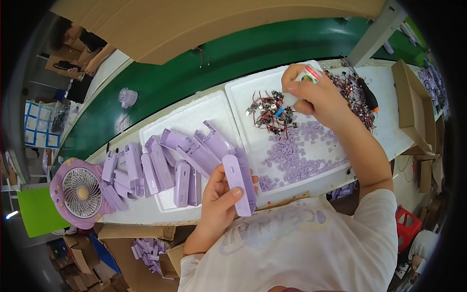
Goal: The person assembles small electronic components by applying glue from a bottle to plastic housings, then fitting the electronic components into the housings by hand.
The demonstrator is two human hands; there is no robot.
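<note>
My left hand (221, 197) is closed around a long lilac plastic casing (238, 182), held tilted over the near edge of the bench. My right hand (318, 95) grips a small white bottle (310, 74) with a red and green label. It is above a heap of small circuit boards with red and black wires (272, 114). A small blue piece (279, 112) shows at that heap, below the bottle; whether it belongs to the bottle I cannot tell. Many tiny lilac plastic parts (296, 160) are spread over the white foam tray (253, 141) under my right forearm.
Several lilac casings (158, 165) lie on another foam tray (163, 203) to the left, beside a round lilac fan (81, 193). A screwdriver (368, 95) rests on wired parts at right, near a cardboard box (412, 104). A green belt (165, 80) runs behind; another person (90, 44) sits far left.
</note>
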